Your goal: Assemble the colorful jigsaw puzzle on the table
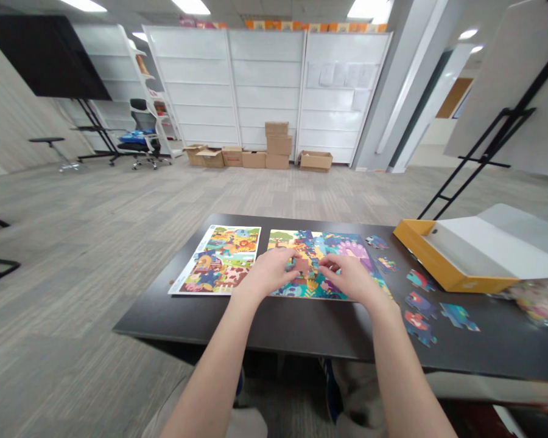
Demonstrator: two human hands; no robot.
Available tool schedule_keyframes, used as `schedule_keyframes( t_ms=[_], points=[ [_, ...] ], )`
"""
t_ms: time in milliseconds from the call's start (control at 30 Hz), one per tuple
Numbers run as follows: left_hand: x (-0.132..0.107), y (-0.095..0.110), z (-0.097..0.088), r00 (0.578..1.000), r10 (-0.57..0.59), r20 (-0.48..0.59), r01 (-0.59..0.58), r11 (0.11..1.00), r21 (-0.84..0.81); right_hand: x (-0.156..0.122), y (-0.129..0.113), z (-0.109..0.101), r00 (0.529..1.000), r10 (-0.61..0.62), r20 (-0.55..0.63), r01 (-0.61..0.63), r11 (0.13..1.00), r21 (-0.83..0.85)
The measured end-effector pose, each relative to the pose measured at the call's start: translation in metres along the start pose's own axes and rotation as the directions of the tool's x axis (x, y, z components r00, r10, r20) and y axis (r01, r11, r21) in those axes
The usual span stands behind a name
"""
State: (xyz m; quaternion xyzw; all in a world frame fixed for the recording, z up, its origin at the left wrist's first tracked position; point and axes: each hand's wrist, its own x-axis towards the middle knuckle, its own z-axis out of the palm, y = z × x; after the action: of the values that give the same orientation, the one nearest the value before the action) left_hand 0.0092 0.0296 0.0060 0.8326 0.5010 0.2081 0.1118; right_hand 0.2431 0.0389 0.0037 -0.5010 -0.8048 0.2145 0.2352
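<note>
A colourful jigsaw puzzle [283,238] lies on the dark table, largely filled with animal and plant pictures. My left hand [270,272] is over its left part, thumb and forefinger on either side of a plain pinkish-brown puzzle piece [302,266]. From the right, my right hand [347,277] reaches over the puzzle with its fingertips drawn together near that piece; anything between them is too small to make out. Left of the puzzle lies a printed picture sheet [223,255] with a lion and a cow. My hands cover the puzzle's middle.
Several loose puzzle pieces [459,316] are scattered right of the puzzle. Behind them stands an open yellow box [438,261] with a white lid, beside a clear plastic bag [543,302]. The table's front edge [292,351] runs below my forearms. Cardboard boxes [278,146] line the far shelves.
</note>
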Motion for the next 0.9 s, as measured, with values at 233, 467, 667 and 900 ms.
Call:
schedule_keyframes(
  t_ms=[233,467,667,900],
  points=[
    [0.006,0.01,0.004,1.0,-0.01,0.024,0.01,1.0,0.006,-0.003,0.003,-0.003,1.0,0.0,-0.001,0.0,1.0,0.024],
    [0.011,0.005,0.011,0.998,0.003,0.058,0.0,0.999,-0.055,-0.004,0.012,-0.003,0.999,-0.018,-0.026,0.019,1.0,0.015],
    [0.013,-0.006,0.014,0.994,-0.001,0.114,0.01,0.996,-0.085,-0.003,0.016,-0.002,0.999,-0.016,-0.032,0.016,1.0,0.02],
    [0.014,-0.007,0.015,0.99,0.028,0.138,-0.015,0.995,-0.094,-0.003,0.016,-0.001,0.999,-0.028,-0.041,0.03,0.999,0.032]
  ],
)
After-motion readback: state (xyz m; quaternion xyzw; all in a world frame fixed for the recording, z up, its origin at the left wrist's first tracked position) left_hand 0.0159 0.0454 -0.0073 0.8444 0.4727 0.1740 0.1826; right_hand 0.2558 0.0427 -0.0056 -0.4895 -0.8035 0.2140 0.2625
